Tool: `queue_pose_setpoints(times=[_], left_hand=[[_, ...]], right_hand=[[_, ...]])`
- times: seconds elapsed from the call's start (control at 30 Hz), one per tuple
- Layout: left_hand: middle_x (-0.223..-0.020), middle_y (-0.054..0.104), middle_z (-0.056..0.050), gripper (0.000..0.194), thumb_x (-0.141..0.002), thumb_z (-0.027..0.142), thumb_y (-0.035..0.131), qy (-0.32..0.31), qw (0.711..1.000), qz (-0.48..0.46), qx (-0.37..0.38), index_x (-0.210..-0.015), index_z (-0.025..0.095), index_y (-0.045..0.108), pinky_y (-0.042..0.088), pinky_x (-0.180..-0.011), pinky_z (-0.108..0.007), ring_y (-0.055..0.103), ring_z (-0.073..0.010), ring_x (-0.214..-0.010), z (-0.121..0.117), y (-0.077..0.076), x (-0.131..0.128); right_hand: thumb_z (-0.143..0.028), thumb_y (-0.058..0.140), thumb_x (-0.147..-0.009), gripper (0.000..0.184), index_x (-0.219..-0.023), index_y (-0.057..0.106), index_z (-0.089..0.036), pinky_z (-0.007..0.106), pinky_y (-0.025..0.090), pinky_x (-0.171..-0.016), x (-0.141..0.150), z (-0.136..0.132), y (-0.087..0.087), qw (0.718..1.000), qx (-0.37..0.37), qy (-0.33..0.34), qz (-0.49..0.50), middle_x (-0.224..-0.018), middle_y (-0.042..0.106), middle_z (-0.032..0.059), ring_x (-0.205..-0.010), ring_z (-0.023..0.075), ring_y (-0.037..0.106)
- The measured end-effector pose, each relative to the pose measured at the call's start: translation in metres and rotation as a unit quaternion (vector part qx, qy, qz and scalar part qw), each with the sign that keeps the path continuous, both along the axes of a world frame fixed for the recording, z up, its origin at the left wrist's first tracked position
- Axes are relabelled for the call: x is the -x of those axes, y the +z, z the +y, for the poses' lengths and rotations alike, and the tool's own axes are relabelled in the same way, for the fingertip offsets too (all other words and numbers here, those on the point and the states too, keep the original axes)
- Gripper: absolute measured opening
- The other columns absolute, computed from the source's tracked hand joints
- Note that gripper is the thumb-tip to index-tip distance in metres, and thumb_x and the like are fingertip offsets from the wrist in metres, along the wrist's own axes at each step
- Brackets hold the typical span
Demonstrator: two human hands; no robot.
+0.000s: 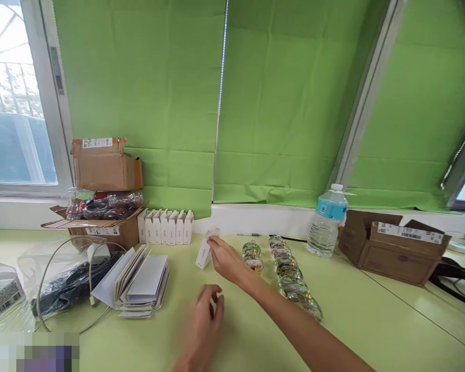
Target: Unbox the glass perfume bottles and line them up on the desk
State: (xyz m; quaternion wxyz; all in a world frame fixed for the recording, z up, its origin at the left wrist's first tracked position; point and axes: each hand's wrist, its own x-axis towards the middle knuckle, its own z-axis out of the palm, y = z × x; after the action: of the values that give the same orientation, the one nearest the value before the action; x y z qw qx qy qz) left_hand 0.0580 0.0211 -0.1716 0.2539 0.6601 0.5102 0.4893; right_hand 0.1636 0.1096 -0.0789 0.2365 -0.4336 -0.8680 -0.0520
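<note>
- The white carton (203, 254) is held on end, its long axis near upright but tilted, with the top leaned toward the right and the base pointed down and slightly left.
- A printed face is turned toward the camera; whether the base is touching the surface (251, 330) cannot be told.
- The carton is placed at the fingertips of the right hand (225, 258), just left of it, and beyond the left hand (206, 316).
- Near its top, the carton is gripped between the thumb and fingers of the right hand, whose forearm is stretched in from the lower right.
- The left hand is held loosely open, fingers bent and thumb set apart, partly blurred.
- A row of white boxes (165, 227) is stood to the left, behind the envelopes (149, 276).
</note>
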Motion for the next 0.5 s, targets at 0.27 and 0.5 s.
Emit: queue_pose_setpoints(times=[0.27, 0.5], left_hand=[[-0.104, 0.060, -0.010, 0.069, -0.077, 0.044, 0.059, 0.095, 0.993, -0.065, 0.002, -0.134, 0.014, 0.035, 0.047, -0.062, -0.031, 0.052, -0.0134, -0.057, 0.007, -0.004, 0.007], [-0.056, 0.056, 0.002, 0.041, -0.074, 0.042, 0.061, 0.024, 0.996, -0.079, 0.036, -0.106, 0.017, 0.057, 0.041, -0.049, -0.026, 0.054, -0.0168, -0.051, 0.001, 0.006, 0.005]], right_hand=[[-0.016, 0.034, -0.095, 0.040, -0.131, 0.051, -0.012, 0.035, 0.044, -0.103, -0.031, -0.090, -0.013, 0.996, 0.021, 0.043, 0.079, -0.134, 0.050, 0.0139, -0.122, 0.0229, 0.049], [-0.018, 0.043, -0.092, 0.040, -0.131, 0.052, -0.018, 0.030, 0.037, -0.109, -0.035, -0.132, -0.007, 0.976, 0.094, 0.114, 0.160, -0.140, 0.047, 0.0083, -0.130, 0.0180, 0.042]])
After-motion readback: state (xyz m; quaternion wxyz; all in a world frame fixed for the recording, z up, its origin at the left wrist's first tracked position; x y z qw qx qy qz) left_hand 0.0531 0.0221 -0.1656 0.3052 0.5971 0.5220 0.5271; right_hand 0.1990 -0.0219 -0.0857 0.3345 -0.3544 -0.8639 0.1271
